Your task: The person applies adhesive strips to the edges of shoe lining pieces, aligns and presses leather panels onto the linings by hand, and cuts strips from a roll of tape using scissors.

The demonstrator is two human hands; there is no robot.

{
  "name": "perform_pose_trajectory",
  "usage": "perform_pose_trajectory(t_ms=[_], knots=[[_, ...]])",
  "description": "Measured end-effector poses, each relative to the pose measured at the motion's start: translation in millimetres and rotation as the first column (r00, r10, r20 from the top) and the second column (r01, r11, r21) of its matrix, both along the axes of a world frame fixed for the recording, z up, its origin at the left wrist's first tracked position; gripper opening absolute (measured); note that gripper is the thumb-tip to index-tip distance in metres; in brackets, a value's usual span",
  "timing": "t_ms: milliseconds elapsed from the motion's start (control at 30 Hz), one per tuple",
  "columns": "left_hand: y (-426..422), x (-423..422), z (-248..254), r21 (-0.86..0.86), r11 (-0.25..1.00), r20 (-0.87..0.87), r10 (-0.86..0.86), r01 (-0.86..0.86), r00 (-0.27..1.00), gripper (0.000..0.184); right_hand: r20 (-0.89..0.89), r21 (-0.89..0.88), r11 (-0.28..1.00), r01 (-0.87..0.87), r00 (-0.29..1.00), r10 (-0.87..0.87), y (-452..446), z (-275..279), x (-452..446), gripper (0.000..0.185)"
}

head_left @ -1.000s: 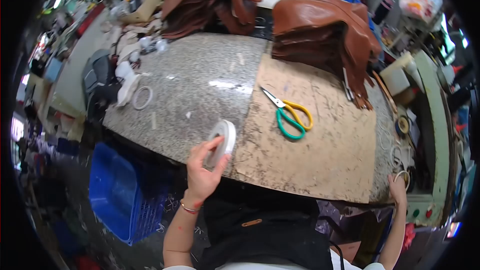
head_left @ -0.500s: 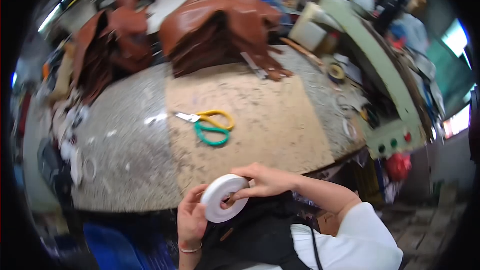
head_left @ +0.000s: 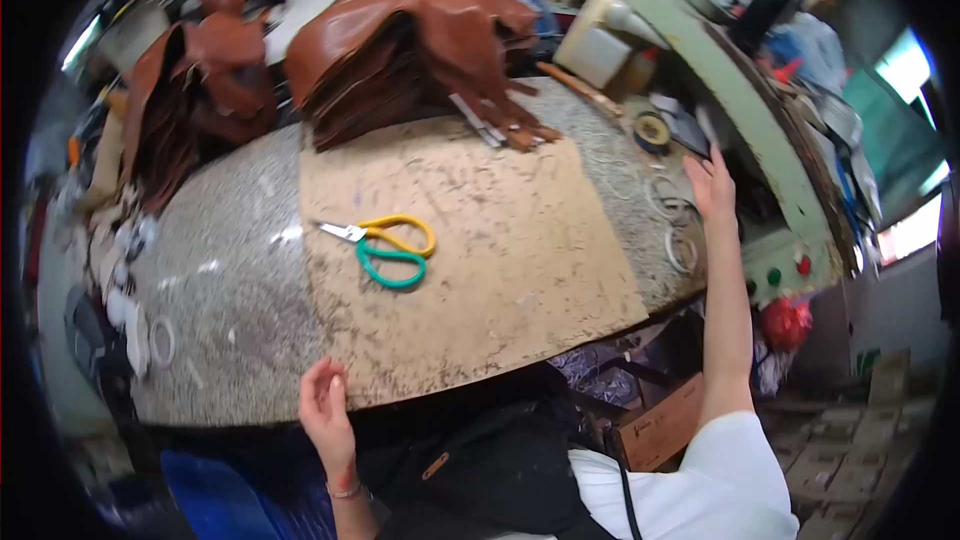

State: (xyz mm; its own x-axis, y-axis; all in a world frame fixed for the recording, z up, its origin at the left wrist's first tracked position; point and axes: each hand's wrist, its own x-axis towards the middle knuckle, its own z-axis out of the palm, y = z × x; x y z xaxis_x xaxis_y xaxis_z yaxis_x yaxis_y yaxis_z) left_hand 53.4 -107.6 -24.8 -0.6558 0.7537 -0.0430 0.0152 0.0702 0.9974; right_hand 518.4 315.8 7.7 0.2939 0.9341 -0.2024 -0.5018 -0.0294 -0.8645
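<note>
My left hand [head_left: 327, 408] is raised at the near edge of the table, left of the middle, with nothing in its loosely bent, parted fingers. My right hand [head_left: 711, 188] is stretched out to the right side of the table, thumb and fingers apart. Just beyond its fingertips is a narrow white shape [head_left: 706, 126], too blurred to name with certainty. A roll of dark tape [head_left: 651, 132] lies left of that hand. Scissors [head_left: 391, 250] with one yellow and one green handle lie partly open on the brown board [head_left: 480, 310], away from both hands.
A pile of brown leather-like pieces [head_left: 400, 50] stands at the back, with another brown heap [head_left: 200, 90] to its left. A pale green machine frame [head_left: 745, 90] borders the right side. White rings [head_left: 681, 251] lie near the right edge. A blue chair [head_left: 215, 490] stands below left.
My hands have parted. The white tape roll they held is gone from between them. My right hand has swung far right and forward; my left has moved slightly left and is now empty.
</note>
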Motion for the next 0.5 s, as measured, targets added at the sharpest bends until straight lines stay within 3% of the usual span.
perform_pose_trajectory(t_ms=[33,67,100,133,167,200,233,300,333,433,467,500], knots=[[1.9,2.9,-0.2,0.014,0.999,-0.008,0.030,-0.029,1.000,0.025,0.115,0.088,0.977,-0.195,0.976,0.184,-6.9,-9.7,-26.2,0.032],[2.7,4.5,-2.7,0.025,1.000,0.017,0.018,-0.018,1.000,0.025,0.369,0.121,0.898,-0.423,0.859,0.355,-20.7,-26.3,-55.5,0.028],[4.1,7.6,-5.7,0.038,0.999,0.044,-0.001,0.000,0.999,0.026,0.600,0.104,0.772,-0.628,0.658,0.455,-66.5,-13.5,-125.6,0.024],[5.7,14.8,-7.3,0.031,0.999,0.089,-0.011,0.008,0.996,0.026,0.612,-0.012,0.655,-0.755,0.513,0.602,-95.6,-19.3,-171.4,0.021],[9.0,23.3,-4.2,0.021,0.999,0.062,-0.027,0.025,0.998,0.024,0.769,-0.232,0.591,-0.773,0.226,0.598,-136.5,7.2,-221.9,0.021],[9.3,29.7,-2.0,-0.014,0.999,-0.014,-0.042,0.042,0.999,0.024,0.832,-0.125,0.504,-0.855,0.187,0.522,-153.1,-16.8,-255.8,0.027],[9.6,33.9,-0.2,-0.048,0.997,-0.088,-0.069,0.065,0.994,0.023,0.958,-0.075,0.414,-0.907,0.050,0.283,-165.7,-26.9,-288.7,0.036],[7.5,37.0,9.9,-0.080,0.996,-0.208,-0.052,0.036,0.977,0.021,0.993,-0.090,0.390,-0.916,-0.052,0.107,-179.6,-39.5,-341.1,0.047],[2.8,36.9,13.8,-0.091,0.996,-0.224,-0.029,0.008,0.974,0.021,0.957,0.033,0.404,-0.914,-0.087,-0.276,-172.1,-74.5,-359.8,0.047],[-18.7,28.3,5.8,-0.040,0.992,-0.215,0.106,-0.117,0.971,0.019,0.978,-0.172,0.426,-0.889,-0.207,-0.038,-177.8,-46.6,-350.7,0.047],[-30.3,26.2,1.2,-0.048,0.985,-0.208,0.150,-0.164,0.967,0.018,0.953,-0.285,0.412,-0.865,-0.300,0.029,-175.4,-45.5,-335.7,0.049],[-41.6,23.4,-3.6,-0.056,0.977,-0.202,0.189,-0.204,0.961,0.018,0.972,-0.228,0.459,-0.859,-0.231,0.051,-178.4,-42.6,-311.5,0.047]])
